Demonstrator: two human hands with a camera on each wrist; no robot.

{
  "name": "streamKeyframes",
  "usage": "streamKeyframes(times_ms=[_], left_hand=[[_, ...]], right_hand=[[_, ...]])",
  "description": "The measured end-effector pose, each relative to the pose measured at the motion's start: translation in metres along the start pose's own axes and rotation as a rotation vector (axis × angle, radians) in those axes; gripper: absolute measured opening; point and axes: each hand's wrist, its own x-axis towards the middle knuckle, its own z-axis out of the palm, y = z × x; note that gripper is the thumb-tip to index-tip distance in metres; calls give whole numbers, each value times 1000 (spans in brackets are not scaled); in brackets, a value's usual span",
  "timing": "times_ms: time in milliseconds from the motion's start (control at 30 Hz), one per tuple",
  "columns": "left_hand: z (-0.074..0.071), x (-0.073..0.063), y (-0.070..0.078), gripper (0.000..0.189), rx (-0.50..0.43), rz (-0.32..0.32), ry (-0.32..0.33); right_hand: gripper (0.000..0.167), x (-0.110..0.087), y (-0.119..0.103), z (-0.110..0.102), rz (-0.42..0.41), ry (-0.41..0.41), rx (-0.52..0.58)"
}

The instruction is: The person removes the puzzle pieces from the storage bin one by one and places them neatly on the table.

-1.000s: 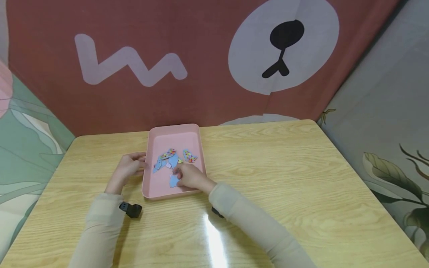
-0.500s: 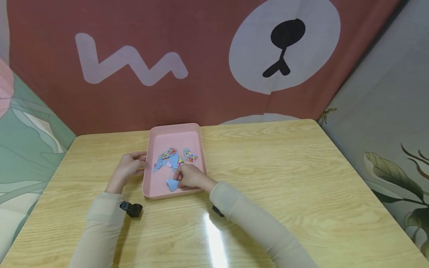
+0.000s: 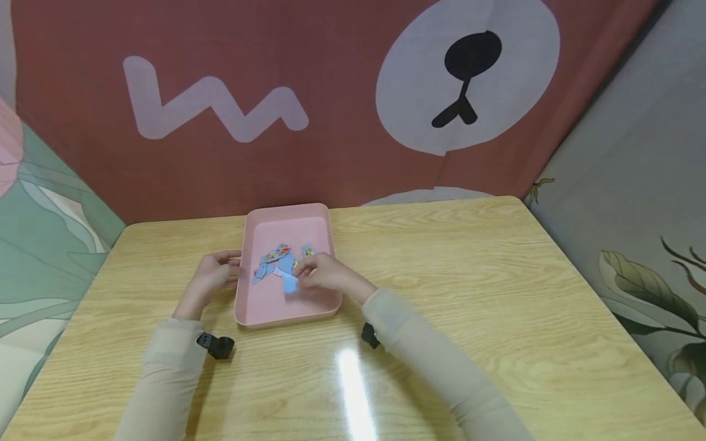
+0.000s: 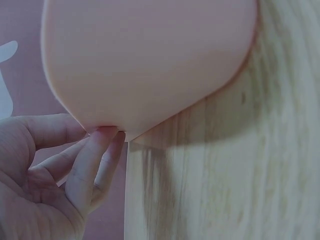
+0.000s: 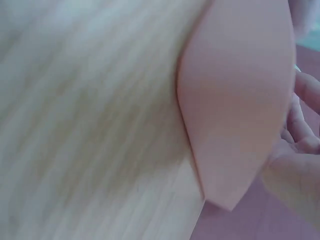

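Note:
A pink rectangular tray (image 3: pixel 259 309) lies on the wooden table, with several flat light-blue pieces (image 3: pixel 265 269) and multicoloured-patterned ones (image 3: pixel 280 251) loosely piled in its middle. Over the tray's right half, my right hand (image 3: pixel 325 272) pinches a light-blue flat piece (image 3: pixel 289 283), which looks like paper or thin card, close to the pile. Another patterned piece (image 3: pixel 307 250) is partly covered by this hand. At the tray's left side, my left hand (image 3: pixel 212 271) touches the outer wall with its fingertips (image 4: pixel 105 131). The right wrist view hides the held piece behind the tray wall.
The wooden table (image 3: pixel 441 275) extends widely to the right of the tray. Its back edge meets a red-brown cloth backdrop (image 3: pixel 342 165) with a cartoon print. A black wrist camera (image 3: pixel 217 345) sits on the left sleeve, another (image 3: pixel 370 335) below the right.
My right hand has moved up and right over the tray, carrying the light-blue piece from the front towards the pile. My left hand has stayed at the tray's side.

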Motion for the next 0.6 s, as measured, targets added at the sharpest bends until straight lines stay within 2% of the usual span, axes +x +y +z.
streamKeyframes(times_ms=[200, 333, 600], left_hand=[[-2, -1, -1, 58, -3, -5, -9], [-2, 0, -1, 58, -2, -13, -9], [-1, 0, -1, 57, -2, -17, -13]], right_hand=[[31, -1, 4, -29, 53, 102, 248], [38, -4, 8, -49, 58, 178, 380], [45, -10, 25, -78, 78, 325, 493]])
